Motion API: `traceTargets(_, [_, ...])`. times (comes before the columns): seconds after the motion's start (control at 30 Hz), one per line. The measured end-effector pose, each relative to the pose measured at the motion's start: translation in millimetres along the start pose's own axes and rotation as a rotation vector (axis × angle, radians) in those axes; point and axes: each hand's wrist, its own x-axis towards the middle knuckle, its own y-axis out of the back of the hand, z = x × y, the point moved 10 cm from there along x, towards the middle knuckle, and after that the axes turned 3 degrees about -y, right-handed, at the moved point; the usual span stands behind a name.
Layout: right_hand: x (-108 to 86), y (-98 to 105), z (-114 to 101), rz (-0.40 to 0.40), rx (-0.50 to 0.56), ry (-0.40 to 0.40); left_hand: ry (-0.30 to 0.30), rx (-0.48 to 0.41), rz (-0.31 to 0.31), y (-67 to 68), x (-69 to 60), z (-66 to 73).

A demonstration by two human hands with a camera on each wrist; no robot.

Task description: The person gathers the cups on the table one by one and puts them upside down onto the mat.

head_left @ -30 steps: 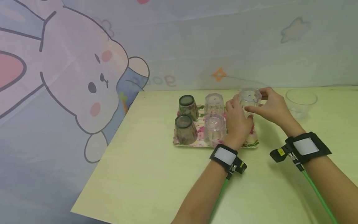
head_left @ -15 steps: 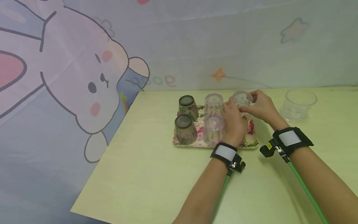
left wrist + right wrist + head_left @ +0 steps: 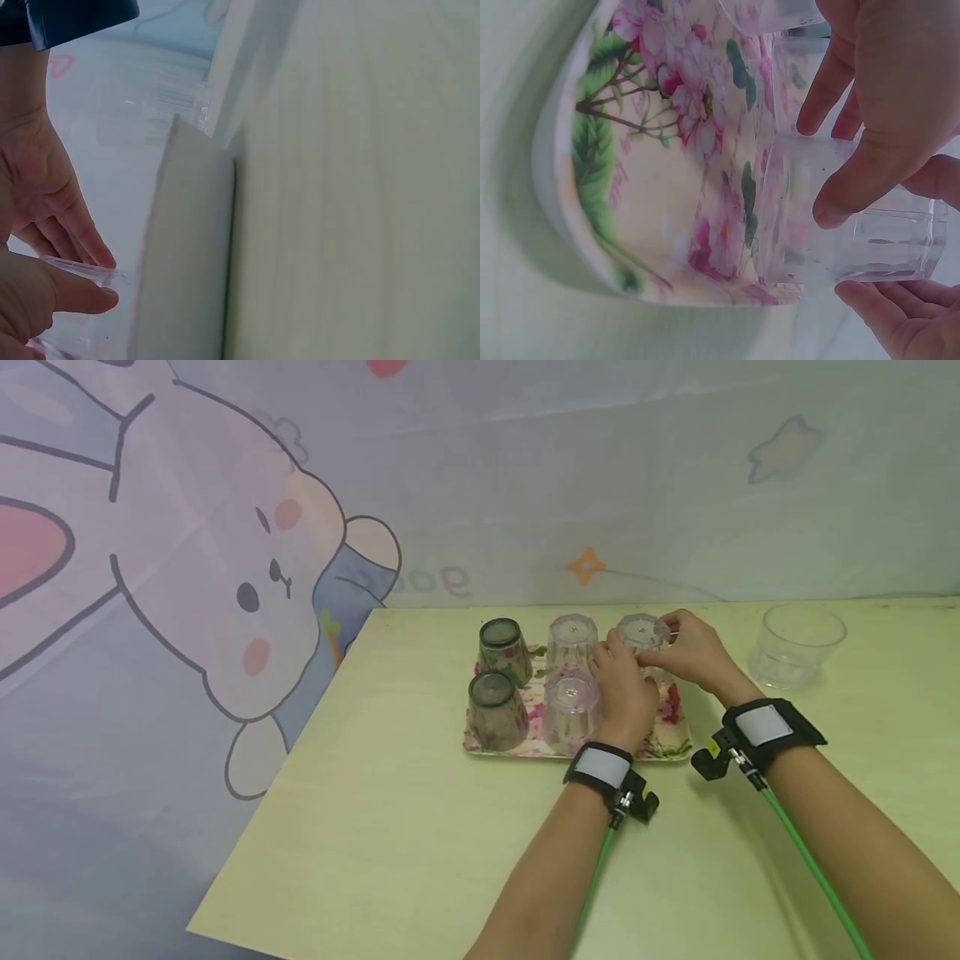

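A clear faceted drinking glass stands upside down at the back right of the floral tray. My right hand holds it from the right, thumb in front and fingers behind. From the left and front, my left hand holds the same glass, its thumb lying along the side in the right wrist view. Two more upturned clear glasses, one at the back and one in front, stand to the left. Two upturned dark glasses fill the tray's left side.
A larger clear round container stands upright on the pale yellow table, right of the tray. Behind the table hangs a printed cloth with a cartoon rabbit. Green cables run from both wrist bands.
Both hands have held the clear glass; it has moved left and slightly down in the head view, to the tray's back right. The right arm has shifted left, the left hand only slightly.
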Motion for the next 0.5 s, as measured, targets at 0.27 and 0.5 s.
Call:
traceTargets(0.27, [1.0,-3.1,-0.4,-0.012,0.0,0.001,0.035,-0.054,-0.03,-4.9,0.7,-4.2])
traceTargets(0.5, [1.9,-4.3,-0.8,-0.007,-0.017,0.006,0.043,-0.066,-0.03,-5.5,0.7,-6.3])
